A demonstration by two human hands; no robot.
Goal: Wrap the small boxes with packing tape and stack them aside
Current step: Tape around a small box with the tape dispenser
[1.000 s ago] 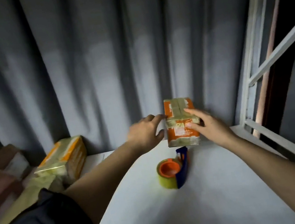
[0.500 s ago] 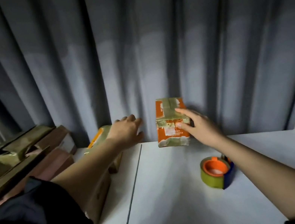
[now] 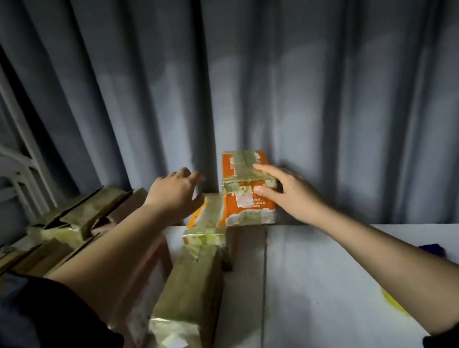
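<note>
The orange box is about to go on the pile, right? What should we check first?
1. Orange box taped: ok, tape bands show.
2. Right hand has the box: ok, fingers on top, thumb on front.
3. Left hand free: ok, open, holding nothing.
4. Landing spot, the wrapped box beside it: ok, top bare.
5. Orange box resting or lifted: cannot tell.

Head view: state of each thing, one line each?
orange box: taped, upright, held by the right hand, bottom edge over the yellow box
right hand: thumb and fingers gripping the orange box
left hand: fingers relaxed, holding nothing, above the yellow box
yellow box: taped, lying atop other boxes
brown box: taped, lying flat on the table
tape dispenser: at right, mostly hidden by the forearm
</note>
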